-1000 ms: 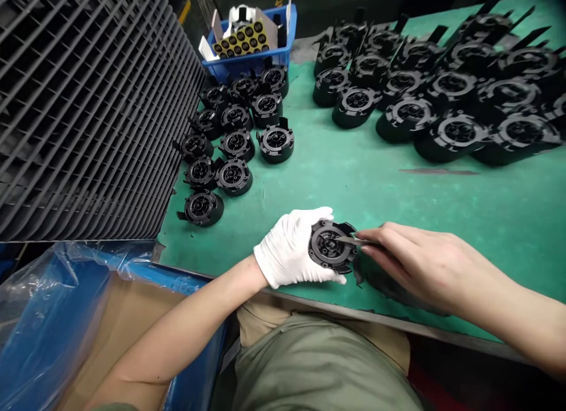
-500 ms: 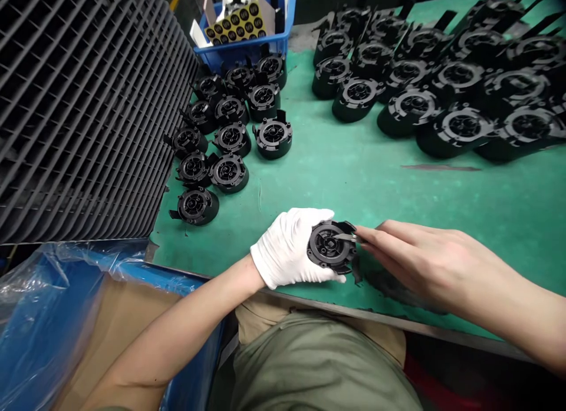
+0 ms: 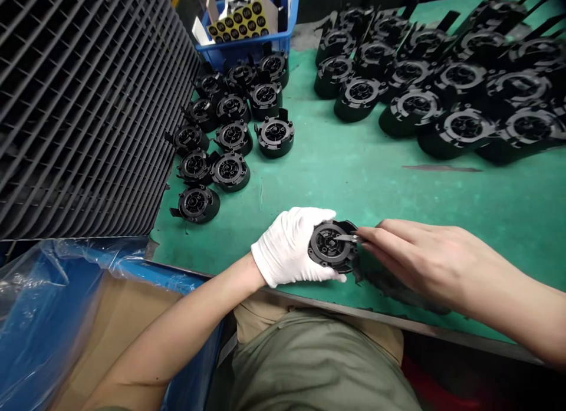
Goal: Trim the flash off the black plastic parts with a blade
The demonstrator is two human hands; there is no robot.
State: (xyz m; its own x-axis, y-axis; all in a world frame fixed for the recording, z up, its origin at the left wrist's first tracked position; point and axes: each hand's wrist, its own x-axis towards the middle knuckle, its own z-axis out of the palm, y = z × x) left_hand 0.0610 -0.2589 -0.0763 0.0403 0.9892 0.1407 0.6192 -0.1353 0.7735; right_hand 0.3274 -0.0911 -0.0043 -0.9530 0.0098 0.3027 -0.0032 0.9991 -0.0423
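Observation:
My left hand point(image 3: 294, 247), in a white glove, is wrapped round a round black plastic part point(image 3: 329, 246) near the front edge of the green mat point(image 3: 362, 175). My bare right hand point(image 3: 411, 257) pinches a small metal blade or tweezers point(image 3: 347, 238), and its tip rests on the face of that part. Black shavings lie on the mat under my right hand.
A group of several similar black parts point(image 3: 230, 134) lies at the left of the mat, and a larger group point(image 3: 442, 69) at the back right. A blue bin point(image 3: 247, 28) with a sticker sheet stands at the back. A dark slatted grille point(image 3: 84, 104) fills the left. A plastic-lined carton point(image 3: 66, 322) sits at the lower left.
The tool tip has moved slightly further in across the part's face. Both hands stay almost in place; the view has tilted down a little.

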